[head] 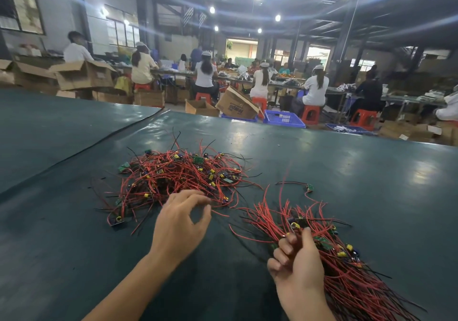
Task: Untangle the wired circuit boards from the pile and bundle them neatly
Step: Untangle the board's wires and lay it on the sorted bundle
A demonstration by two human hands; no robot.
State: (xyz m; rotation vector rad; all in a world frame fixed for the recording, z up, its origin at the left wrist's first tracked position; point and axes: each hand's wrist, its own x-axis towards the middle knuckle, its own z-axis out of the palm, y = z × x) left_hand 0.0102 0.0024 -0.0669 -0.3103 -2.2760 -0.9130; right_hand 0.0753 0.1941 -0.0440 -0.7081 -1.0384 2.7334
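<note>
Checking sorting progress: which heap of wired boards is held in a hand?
The aligned bundle on the right, gripped by the right hand; the tangled pile lies loose, the left hand at its near edge.

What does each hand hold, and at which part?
The right hand grips the bundle of wired boards near its middle, by the boards. The left hand, at the edge of the pile, holds nothing.

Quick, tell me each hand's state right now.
Left hand: open, fingers loosely curled at the near edge of the tangled pile, holding nothing.
Right hand: closed, its grip round the bundle of wired circuit boards.
</note>
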